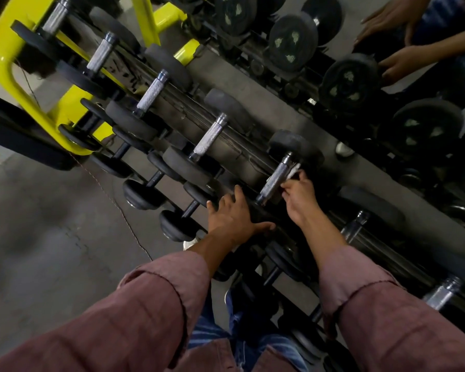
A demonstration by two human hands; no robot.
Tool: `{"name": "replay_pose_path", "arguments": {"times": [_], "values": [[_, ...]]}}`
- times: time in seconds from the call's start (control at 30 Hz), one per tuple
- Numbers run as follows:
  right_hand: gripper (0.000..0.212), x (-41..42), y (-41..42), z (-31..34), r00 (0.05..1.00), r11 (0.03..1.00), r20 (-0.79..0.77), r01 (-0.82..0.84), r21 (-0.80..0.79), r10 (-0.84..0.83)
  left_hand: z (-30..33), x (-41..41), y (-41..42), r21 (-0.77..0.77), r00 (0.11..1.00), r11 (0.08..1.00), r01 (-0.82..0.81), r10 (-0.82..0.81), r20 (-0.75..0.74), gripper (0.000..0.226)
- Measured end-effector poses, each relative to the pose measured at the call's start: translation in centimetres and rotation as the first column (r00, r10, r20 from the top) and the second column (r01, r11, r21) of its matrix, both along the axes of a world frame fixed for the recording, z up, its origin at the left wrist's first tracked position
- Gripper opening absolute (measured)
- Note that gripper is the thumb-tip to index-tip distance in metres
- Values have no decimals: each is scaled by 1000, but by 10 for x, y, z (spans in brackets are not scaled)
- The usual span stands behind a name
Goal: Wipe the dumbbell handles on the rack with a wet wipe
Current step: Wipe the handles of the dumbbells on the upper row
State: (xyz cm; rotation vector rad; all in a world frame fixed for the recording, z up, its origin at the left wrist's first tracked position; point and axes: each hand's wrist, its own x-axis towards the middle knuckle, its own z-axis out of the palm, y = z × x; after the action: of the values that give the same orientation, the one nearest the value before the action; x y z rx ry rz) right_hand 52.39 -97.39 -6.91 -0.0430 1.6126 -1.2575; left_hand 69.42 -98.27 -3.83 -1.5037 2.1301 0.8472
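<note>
Plainly, no writing can be read anywhere. A silver knurled dumbbell handle [275, 179] lies on the black rack [242, 154] just right of centre, between dark round heads. At its 3 o'clock the right hand [298, 196] pinches a white wet wipe [294, 170] against it. At 8 o'clock the left hand [234, 216] rests, fingers spread, on the near head [266, 212]. Yellow frame tubing [3, 63] stands at 10 o'clock.

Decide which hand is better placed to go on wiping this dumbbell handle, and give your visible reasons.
Right. The right hand already pinches the wet wipe against the knurled handle. The left hand lies spread on the dumbbell's near weight, holding no wipe.
</note>
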Motion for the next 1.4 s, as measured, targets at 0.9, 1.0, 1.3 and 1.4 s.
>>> {"name": "replay_pose_path", "arguments": {"times": [0.9, 1.0, 1.3, 1.4], "values": [[22, 15, 23, -12, 758, 795, -273, -491, 357, 592, 1, -1, 2, -24, 1000, 1000, -2, 2, -3, 138], [14, 9, 30, -5, 655, 734, -343, -532, 423, 673, -1, -1, 2, -15, 1000, 1000, -16, 16, -18, 138], [24, 6, 25, 28, 139, 515, -564, -621, 591, 814, -3, -1, 3, -28, 1000, 999, -22, 21, -22, 136], [17, 15, 19, 33, 5, 511, -651, -623, 592, 759, -6, -1, 3, -42, 999, 999, -28, 27, -31, 136]]}}
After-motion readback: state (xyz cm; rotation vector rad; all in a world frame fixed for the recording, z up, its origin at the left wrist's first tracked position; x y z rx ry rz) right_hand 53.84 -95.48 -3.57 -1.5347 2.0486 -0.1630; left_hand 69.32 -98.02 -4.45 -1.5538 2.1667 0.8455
